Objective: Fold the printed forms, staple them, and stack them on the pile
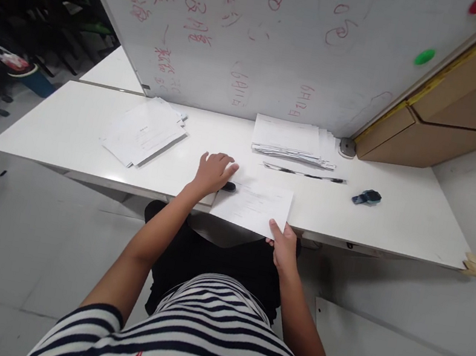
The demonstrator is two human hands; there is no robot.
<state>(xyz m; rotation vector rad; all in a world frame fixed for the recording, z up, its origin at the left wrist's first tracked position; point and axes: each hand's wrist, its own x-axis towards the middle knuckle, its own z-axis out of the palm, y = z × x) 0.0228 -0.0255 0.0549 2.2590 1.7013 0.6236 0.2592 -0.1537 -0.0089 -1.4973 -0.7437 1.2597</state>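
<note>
Printed paper [249, 204] overhangs the worktop [404, 226] edge, right hand [284, 244] pinching its near right corner, left hand [215, 174] with fingers loosely spread; it's probably light, floppy, crease-prone, so edges are safest to grab.

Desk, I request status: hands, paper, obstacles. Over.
Right hand pinching paper by near right corner. Left hand open by black object, contact unclear. Black object at paper's left edge.

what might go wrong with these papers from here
The printed paper overhangs the front edge of the white desk and could bend where the right hand pinches its corner. The black object by the left hand might catch the paper. The paper pile on the left lies askew, so a nudge could scatter it.
</note>
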